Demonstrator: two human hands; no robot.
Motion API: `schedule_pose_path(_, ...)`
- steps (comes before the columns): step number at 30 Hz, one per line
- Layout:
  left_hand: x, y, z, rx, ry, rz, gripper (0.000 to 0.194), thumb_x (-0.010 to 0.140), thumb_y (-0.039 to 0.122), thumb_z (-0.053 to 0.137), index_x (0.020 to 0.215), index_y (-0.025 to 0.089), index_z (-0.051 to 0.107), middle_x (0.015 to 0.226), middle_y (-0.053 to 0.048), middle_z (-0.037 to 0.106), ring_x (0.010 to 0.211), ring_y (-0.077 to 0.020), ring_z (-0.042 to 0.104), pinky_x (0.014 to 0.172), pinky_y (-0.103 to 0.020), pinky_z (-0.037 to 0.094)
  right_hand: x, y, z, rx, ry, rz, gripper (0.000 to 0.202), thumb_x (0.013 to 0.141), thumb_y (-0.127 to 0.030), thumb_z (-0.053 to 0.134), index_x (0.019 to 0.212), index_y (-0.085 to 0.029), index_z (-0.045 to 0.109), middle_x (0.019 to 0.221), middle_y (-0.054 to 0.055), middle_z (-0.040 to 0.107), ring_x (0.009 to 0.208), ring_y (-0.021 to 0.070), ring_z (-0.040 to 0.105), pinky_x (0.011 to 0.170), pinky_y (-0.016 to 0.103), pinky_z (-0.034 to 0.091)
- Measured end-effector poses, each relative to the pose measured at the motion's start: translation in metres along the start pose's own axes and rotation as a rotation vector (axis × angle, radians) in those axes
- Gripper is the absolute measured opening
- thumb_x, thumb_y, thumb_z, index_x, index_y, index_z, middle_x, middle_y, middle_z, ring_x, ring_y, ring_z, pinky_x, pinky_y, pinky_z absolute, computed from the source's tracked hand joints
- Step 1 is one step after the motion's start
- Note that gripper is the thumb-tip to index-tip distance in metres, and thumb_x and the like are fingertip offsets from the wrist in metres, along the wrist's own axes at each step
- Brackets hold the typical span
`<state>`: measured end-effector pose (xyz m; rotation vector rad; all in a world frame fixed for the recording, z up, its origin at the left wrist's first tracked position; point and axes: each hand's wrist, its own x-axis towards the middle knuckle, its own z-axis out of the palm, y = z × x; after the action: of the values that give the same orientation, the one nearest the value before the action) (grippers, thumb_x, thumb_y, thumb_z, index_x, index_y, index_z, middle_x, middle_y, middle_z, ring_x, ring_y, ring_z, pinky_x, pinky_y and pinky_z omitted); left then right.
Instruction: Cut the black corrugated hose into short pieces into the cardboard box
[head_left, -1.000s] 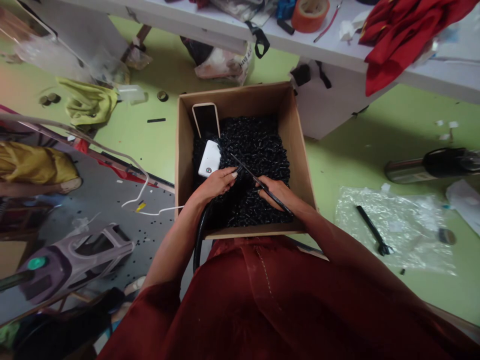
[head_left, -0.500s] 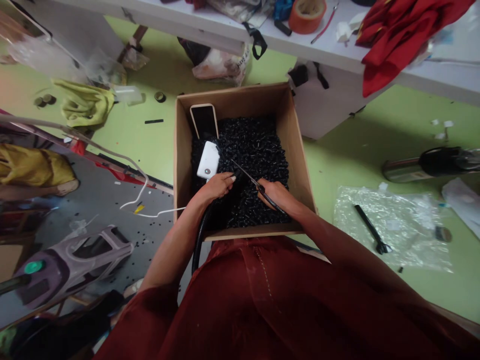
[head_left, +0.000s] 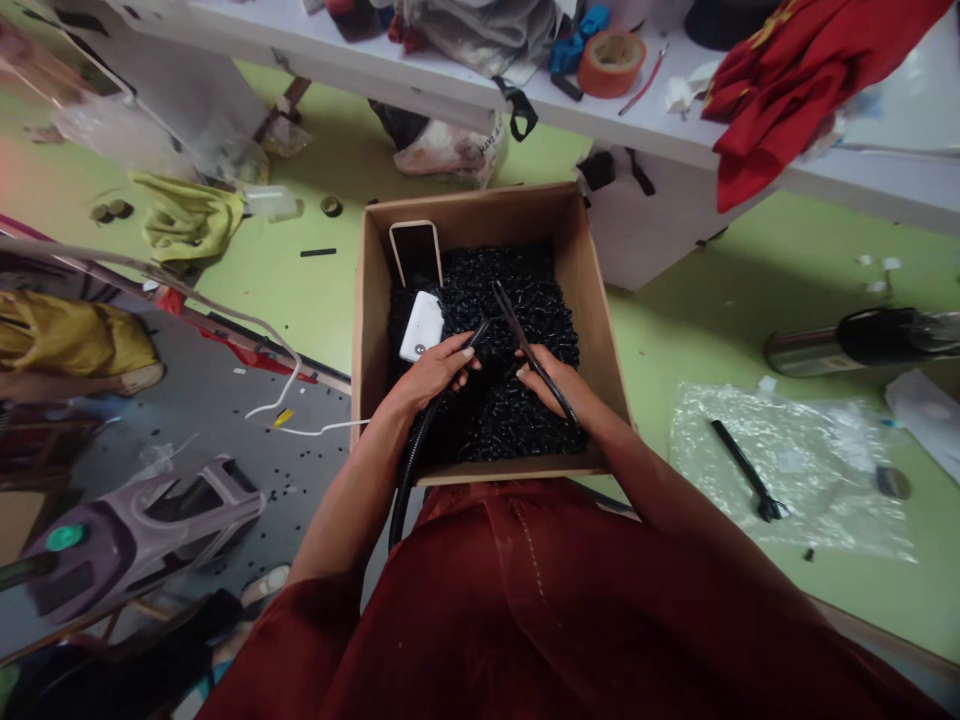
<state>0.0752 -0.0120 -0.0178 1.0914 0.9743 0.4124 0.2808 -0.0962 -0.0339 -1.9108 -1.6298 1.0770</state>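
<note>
My left hand (head_left: 436, 374) is closed around a black ribbed tube (head_left: 409, 462), whose free end sticks out past the fingers and whose length runs down toward my lap. In my right hand (head_left: 553, 378) is a pair of scissors (head_left: 513, 318), blades pointing up and to the left, close to the tube's end but apart from it. Both hands are over an open cardboard box (head_left: 604, 345) holding a heap of small black pieces (head_left: 517, 425). A white device (head_left: 422, 326) lies on the heap beside my left hand. Behind it a phone (head_left: 417, 252) leans on the box wall.
A white cable (head_left: 322, 431) enters the box from the left. On the green surface to the right lie a clear plastic bag (head_left: 697, 480) and a metal bottle (head_left: 804, 346). A white shelf (head_left: 660, 125) with orange tape (head_left: 611, 64) and red cloth (head_left: 787, 110) crosses above.
The scissors have swung to a steeper angle, away from the tube's end. More of the tube now shows beyond my left fingers. The view has shifted slightly.
</note>
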Motion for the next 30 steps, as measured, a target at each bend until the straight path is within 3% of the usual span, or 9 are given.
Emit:
schedule_pose_path(5,-0.003,0.002,0.001,-0.03,-0.004,-0.01,0.049,0.085,0.025,0.056,0.133,0.017,0.049,0.076,0.001,0.053,0.05,-0.0031,0.039,0.042,-0.016,0.028,0.002,0.006,-0.002,0.153,0.087,-0.077,0.048,0.082,-0.038,0.055,0.125,-0.021,0.045,0.102,0.006,0.06,0.089,0.0187,0.06,0.084,0.034,0.046)
schedule_pose_path(15,-0.002,0.001,-0.002,0.001,-0.004,0.051,0.051,0.085,0.028,0.057,0.134,0.019,0.05,0.077,0.001,0.051,0.052,-0.0034,0.038,0.043,-0.017,0.028,-0.006,-0.003,-0.005,-0.059,-0.058,-0.112,0.059,0.081,-0.044,0.059,0.133,-0.02,0.042,0.125,0.012,0.056,0.113,0.0263,0.053,0.094,0.041,0.041)
schedule_pose_path(30,0.001,0.001,-0.001,0.102,-0.043,-0.002,0.047,0.087,0.027,0.054,0.134,0.021,0.051,0.077,0.0,0.053,0.053,-0.004,0.039,0.045,-0.016,0.029,-0.004,-0.005,-0.004,-0.064,-0.078,-0.083,0.058,0.081,-0.044,0.059,0.131,-0.019,0.044,0.123,0.012,0.057,0.112,0.0256,0.054,0.093,0.038,0.042)
